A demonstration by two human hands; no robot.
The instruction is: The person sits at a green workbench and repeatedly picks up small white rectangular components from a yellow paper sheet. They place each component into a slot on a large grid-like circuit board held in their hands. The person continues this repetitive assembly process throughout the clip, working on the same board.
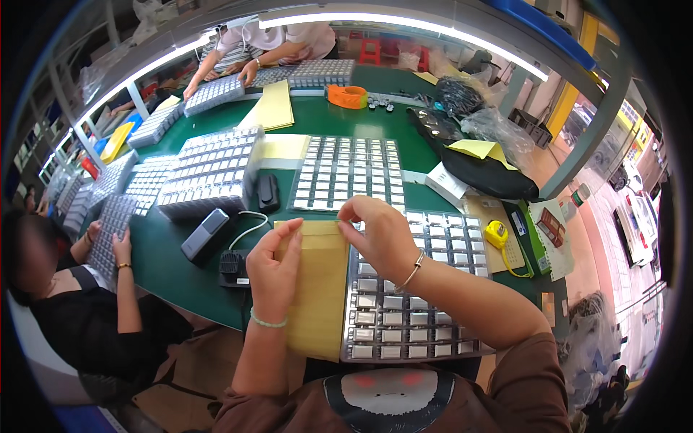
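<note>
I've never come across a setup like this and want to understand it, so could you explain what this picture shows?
There is no machine here: a person works with two bare hands. The picture comes from a wide fisheye camera worn on the head, looking down, so straight edges bend. The right hand pinches a rectangular piece of yellow paper near its upper right corner. The left hand has its fingertips by the upper left; its grip is unclear. Right of the paper lies a clear plastic tray of white rectangular pieces. The green tabletop also bears a tall stack of filled trays. At left, a seated co-worker holds another filled tray.
</note>
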